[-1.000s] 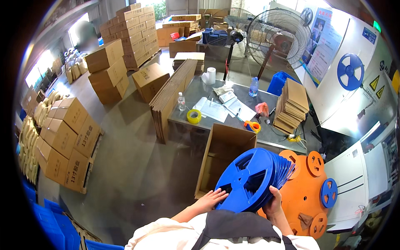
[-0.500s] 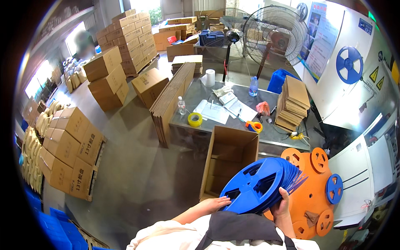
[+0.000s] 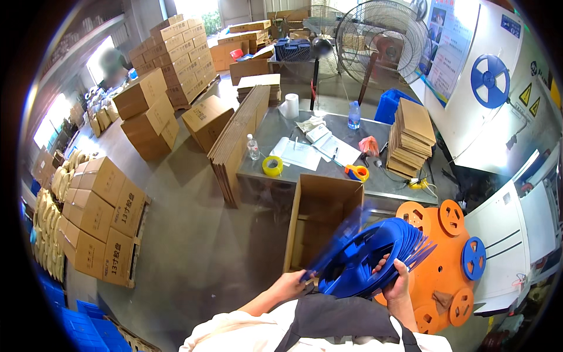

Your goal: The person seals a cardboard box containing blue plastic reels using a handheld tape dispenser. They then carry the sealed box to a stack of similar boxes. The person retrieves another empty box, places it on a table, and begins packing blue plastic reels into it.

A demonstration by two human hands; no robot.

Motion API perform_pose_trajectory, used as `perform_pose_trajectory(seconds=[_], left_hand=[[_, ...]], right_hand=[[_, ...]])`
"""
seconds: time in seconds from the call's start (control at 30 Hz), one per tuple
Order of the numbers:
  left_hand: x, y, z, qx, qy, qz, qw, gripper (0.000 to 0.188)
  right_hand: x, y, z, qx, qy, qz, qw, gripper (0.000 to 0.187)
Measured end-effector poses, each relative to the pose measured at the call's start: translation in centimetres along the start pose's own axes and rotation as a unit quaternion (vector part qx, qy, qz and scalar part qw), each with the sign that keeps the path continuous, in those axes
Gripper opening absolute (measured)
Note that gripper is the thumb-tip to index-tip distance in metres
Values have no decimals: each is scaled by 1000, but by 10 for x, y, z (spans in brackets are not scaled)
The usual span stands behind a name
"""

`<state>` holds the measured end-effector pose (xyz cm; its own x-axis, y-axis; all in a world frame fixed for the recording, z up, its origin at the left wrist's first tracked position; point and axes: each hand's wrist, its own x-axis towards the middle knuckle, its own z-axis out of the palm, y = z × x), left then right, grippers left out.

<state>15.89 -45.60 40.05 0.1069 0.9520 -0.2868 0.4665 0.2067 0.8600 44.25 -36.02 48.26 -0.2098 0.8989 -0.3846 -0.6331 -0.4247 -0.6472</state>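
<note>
A thick stack of blue plastic reel discs [image 3: 394, 236] leans in front of my body, its edges fanned out at the right. My right hand [image 3: 396, 283] grips the stack from the right, with fingers showing through an opening in the discs. At the left, my left hand [image 3: 290, 284] pinches the rim of one blue reel disc [image 3: 335, 242], which is tilted apart from the stack and smeared by motion. Just beyond the discs stands an open cardboard box [image 3: 321, 202]; its lower inside is partly hidden behind them.
An orange turntable [image 3: 441, 258] with round reel-shaped stations, one holding a blue disc [image 3: 474, 259], is at my right. Ahead, a metal table [image 3: 267, 132] carries papers, tape [image 3: 272, 166] and flat cardboard [image 3: 410, 138]. Stacked boxes [image 3: 105, 220] stand left; a large fan [image 3: 384, 44] stands behind.
My left hand has gone from lying flat at the front disc to pinching its rim, swinging that disc away from the stack. My right hand still holds the stack.
</note>
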Motion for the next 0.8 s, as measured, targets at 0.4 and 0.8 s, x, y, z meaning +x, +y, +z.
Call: perform_pose_trajectory(seconds=[0.4,0.8], left_hand=[[-20,-45,-28,-667,158,78,724,25],[-28,-54,-15,-708,88,83,696,21]], right_hand=[[5,3,-14,16,-119,-6,993,36],[3,3,-20,30,-151,8,988,33]])
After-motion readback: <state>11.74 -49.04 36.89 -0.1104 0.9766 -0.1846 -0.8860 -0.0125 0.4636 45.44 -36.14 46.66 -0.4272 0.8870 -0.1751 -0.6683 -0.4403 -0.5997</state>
